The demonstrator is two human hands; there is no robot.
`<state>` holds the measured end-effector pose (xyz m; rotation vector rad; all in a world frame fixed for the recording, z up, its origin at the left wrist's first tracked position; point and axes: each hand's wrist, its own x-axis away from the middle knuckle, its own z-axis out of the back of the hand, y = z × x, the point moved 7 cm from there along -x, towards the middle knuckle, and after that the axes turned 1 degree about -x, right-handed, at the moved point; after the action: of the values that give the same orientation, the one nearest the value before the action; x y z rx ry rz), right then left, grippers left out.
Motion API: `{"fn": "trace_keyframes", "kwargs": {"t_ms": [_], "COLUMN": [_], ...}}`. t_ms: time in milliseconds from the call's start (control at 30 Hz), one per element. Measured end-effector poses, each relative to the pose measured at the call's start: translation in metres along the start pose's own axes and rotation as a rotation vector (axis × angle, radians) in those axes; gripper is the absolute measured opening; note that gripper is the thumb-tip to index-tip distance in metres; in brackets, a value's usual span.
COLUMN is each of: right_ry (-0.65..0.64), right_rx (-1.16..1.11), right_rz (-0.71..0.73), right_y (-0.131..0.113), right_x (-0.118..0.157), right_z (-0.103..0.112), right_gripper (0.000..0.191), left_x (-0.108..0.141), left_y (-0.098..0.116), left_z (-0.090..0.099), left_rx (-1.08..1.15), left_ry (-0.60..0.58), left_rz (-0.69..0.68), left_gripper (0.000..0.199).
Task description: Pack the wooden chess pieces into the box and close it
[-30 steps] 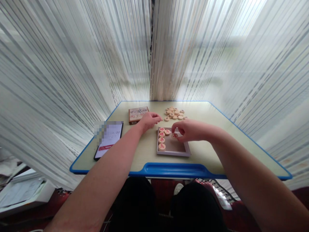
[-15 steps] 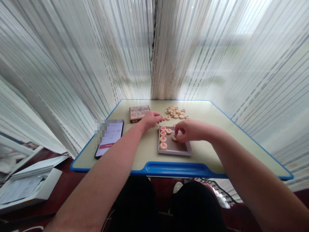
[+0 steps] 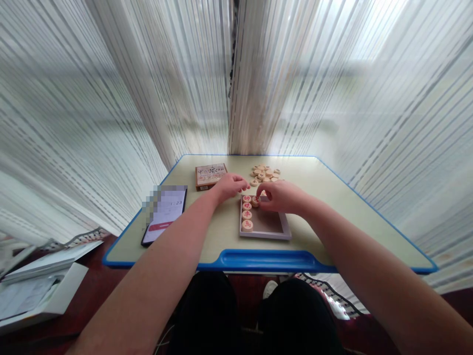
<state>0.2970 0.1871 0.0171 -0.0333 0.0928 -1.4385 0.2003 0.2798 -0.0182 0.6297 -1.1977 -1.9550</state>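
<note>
Pale curtains (image 3: 185, 74) are hanging behind the blue-edged surface (image 3: 221, 229). The shallow tray (image 3: 264, 236) is lying near the person, open side up, probably for easy reach by both hands. The phone (image 3: 168, 212) is lying at left, apart from the tray, perhaps to keep its screen readable. The patterned carton (image 3: 210, 173) is resting farther off, seemingly out of the working space. The loose pile of discs (image 3: 265, 173) is sitting beyond the tray, likely for short carries.

The right hand (image 3: 279, 195) is pinching a red-marked disc (image 3: 255, 200) inside the tray's far left part, fingertips at its edge, presumably for fine placing; whether another disc is lying under it, cannot tell. The left hand (image 3: 231, 186) is hovering loosely curled between carton and pile; fingertip contact unclear. Four red-marked discs (image 3: 247, 215) are lining the tray's left wall, evidently saving room.
</note>
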Motion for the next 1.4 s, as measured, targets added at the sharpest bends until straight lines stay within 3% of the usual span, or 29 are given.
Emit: {"fn": "trace_keyframes", "kwargs": {"t_ms": [467, 700, 867, 1000, 1133, 1200, 1333, 1400], "right_ry": [-0.041, 0.038, 0.066, 0.007, -0.068, -0.027, 0.251, 0.294], "right_rx": [-0.094, -0.077, -0.097, -0.127, -0.166, -0.165, -0.125, -0.124], "right_rz": [0.040, -0.173, -0.286, -0.351, -0.311, -0.311, -0.304, -0.269], "right_y": [0.004, 0.049, 0.075, 0.082, 0.076, 0.078, 0.088, 0.091], "right_x": [0.000, -0.008, -0.013, -0.011, -0.009, -0.010, -0.015, -0.018], "right_z": [0.002, 0.003, -0.001, -0.003, -0.004, -0.004, 0.000, -0.006], "right_gripper": [0.035, 0.025, 0.025, 0.024, 0.025, 0.026, 0.032, 0.032], "left_x": [0.002, -0.003, 0.006, 0.014, 0.013, 0.011, 0.010, 0.011], "left_y": [0.001, -0.010, -0.001, 0.007, 0.004, 0.003, 0.003, 0.003], "left_z": [0.000, -0.006, -0.010, -0.013, -0.014, -0.013, -0.013, -0.013], "left_rx": [-0.031, -0.043, 0.015, 0.109, 0.148, 0.157, 0.164, 0.162], "left_ry": [-0.013, -0.120, -0.188, -0.214, -0.211, -0.203, -0.191, -0.190], "left_rz": [-0.003, 0.028, 0.055, 0.056, 0.071, 0.062, 0.045, 0.051], "left_gripper": [0.025, 0.023, 0.024, 0.025, 0.023, 0.021, 0.019, 0.019]}}
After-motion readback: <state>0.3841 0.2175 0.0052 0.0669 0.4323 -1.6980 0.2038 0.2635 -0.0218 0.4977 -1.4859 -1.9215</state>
